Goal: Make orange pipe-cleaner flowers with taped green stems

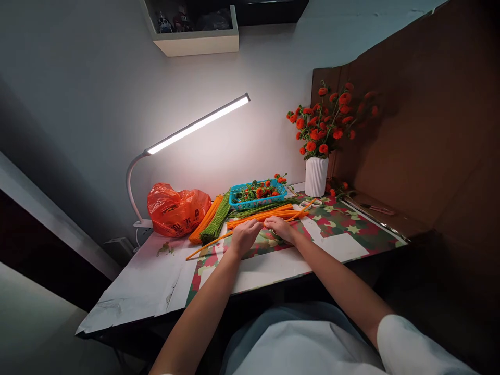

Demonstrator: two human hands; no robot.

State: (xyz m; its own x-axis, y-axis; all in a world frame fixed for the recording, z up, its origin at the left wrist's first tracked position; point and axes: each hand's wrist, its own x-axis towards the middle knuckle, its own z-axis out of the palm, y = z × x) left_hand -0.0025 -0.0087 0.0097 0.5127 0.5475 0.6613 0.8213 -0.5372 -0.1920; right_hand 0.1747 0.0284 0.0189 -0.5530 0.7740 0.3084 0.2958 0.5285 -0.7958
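Observation:
Over the front middle of the table, my left hand (246,236) is closed on an orange pipe cleaner (209,245), whose free length slants down to the left. Close beside it, my right hand (280,229) is closed too, with an orange length reaching up to the right from its fingers. Whether this is one stem or two is hidden by the fingers. Just behind my hands lies a bundle of orange pipe cleaners (269,214). Green pipe cleaners (217,221) lie in a bundle to the left, next to more orange ones (205,223).
Behind the bundles stands a blue basket (255,202) of red-orange flowers. A white ribbed vase (316,177) of flowers is at back right, near tape rolls (312,204) and pliers (378,209). An orange plastic bag (177,211) and a lit lamp (199,124) are left.

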